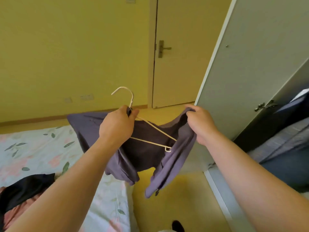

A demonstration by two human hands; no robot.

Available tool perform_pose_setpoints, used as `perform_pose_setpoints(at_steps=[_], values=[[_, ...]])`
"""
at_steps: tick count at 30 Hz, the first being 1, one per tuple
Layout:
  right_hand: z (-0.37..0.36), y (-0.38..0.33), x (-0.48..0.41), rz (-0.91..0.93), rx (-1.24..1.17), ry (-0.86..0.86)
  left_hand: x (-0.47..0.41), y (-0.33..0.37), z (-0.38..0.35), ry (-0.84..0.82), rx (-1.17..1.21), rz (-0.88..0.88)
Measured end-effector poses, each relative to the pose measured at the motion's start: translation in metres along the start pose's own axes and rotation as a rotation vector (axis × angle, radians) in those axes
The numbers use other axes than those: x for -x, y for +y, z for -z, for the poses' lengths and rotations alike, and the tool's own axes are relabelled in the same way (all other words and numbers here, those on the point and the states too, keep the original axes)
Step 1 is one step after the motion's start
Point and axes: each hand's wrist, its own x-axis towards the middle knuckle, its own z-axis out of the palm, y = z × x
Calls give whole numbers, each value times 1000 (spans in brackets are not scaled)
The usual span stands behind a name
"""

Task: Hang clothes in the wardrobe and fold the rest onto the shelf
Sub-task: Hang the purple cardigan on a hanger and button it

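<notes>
A purple-grey garment [147, 154] hangs in mid-air in front of me, above the bed's edge and the floor. A white wire hanger [151, 128] sits partly inside it, its hook pointing up. My left hand [117, 124] grips the hanger's neck together with the garment's collar. My right hand [200, 124] pinches the garment's right shoulder edge and holds it up beside the hanger's right end, which shows bare. The open wardrobe [250, 72] stands at the right.
A bed [33, 148] with a floral sheet lies at the left, with a black garment [25, 188] and a pink one [15, 213] on it. A closed door [175, 56] is ahead. Folded clothes [284, 141] lie on the wardrobe shelf. Yellow floor lies below.
</notes>
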Motion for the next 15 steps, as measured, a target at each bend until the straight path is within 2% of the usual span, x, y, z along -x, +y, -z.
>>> perform_pose_setpoints(at_steps=[5,8,12,15], values=[[8,13,38,-65,-94,10,21,51,-45,-71,-37,-153],[22,27,59,-134,-258,12,34,77,-69,-100,-25,-247],[62,68,81,-296,-585,45,56,115,-99,-212,100,-380],[94,87,95,-393,-650,56,73,146,-121,-326,188,-477]])
